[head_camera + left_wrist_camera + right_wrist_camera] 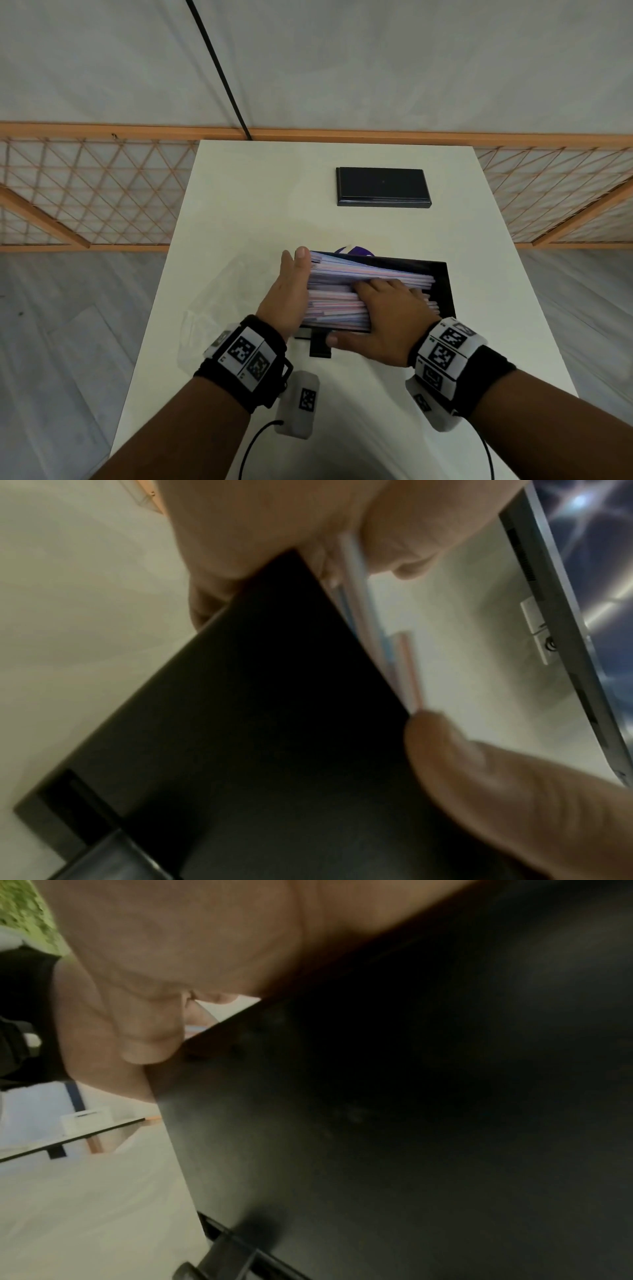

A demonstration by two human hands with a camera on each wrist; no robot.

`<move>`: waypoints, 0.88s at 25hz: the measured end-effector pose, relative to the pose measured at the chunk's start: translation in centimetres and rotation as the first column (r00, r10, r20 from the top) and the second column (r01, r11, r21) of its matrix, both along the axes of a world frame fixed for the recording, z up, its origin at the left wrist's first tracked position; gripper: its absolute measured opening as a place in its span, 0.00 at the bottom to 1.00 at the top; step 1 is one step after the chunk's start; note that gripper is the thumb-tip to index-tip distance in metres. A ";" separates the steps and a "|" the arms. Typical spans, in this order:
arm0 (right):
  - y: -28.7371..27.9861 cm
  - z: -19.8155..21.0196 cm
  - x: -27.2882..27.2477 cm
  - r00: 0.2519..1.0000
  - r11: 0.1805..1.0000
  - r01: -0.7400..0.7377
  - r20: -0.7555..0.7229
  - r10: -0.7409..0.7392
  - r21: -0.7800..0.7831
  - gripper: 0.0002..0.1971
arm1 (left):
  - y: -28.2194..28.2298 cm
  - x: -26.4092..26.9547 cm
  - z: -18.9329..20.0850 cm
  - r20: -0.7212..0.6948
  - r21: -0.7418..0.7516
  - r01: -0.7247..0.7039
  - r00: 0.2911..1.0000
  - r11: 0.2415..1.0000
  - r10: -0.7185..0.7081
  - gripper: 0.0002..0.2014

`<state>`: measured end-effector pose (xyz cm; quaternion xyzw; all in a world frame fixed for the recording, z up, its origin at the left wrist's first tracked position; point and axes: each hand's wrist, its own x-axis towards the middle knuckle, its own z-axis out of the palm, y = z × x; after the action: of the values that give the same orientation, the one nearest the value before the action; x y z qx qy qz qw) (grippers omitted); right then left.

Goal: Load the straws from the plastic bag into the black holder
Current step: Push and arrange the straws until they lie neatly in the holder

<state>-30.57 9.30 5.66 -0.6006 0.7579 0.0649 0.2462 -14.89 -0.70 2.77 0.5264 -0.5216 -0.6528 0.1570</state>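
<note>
The black holder [445,291] stands on the white table [239,192], packed with several pastel striped straws [359,274] lying lengthwise. My left hand [291,291] stands upright with straight fingers, its palm pressed against the straws' left ends. My right hand [383,308] lies flat on top of the straws, its thumb stretched along the holder's front wall. In the left wrist view a few straws [400,664] show above the holder's dark wall [274,723]. The right wrist view is mostly the holder's wall [377,1123] and my palm [171,961]. The clear plastic bag [219,294] lies crumpled to the left.
A flat black lid [383,186] lies at the far middle of the table. A purple and white item [354,250] peeks out behind the holder. An orange lattice fence [102,192] runs beyond the table's far edge. A small black tab [320,346] juts from the holder's front.
</note>
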 end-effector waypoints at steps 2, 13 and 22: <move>-0.5 0.5 0.0 0.999 1.000 0.011 -0.047 -0.010 0.029 0.55 | 0.1 -0.2 -0.3 0.010 -0.029 -0.011 1.000 1.000 0.011 0.64; -0.7 -0.1 0.8 0.998 0.988 0.060 0.014 -0.058 -0.145 0.42 | 1.3 -0.8 2.0 0.131 -0.201 -0.091 0.984 0.975 0.118 0.29; 3.0 -0.5 -1.1 0.996 0.985 -0.068 0.054 0.078 -0.157 0.36 | 1.7 0.1 -0.1 0.095 -0.309 -0.063 0.991 0.949 0.096 0.25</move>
<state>-31.70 12.33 5.21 -0.6469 0.7305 -0.0031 0.2186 -14.84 0.96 2.62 0.5512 -0.6023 -0.5279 0.2339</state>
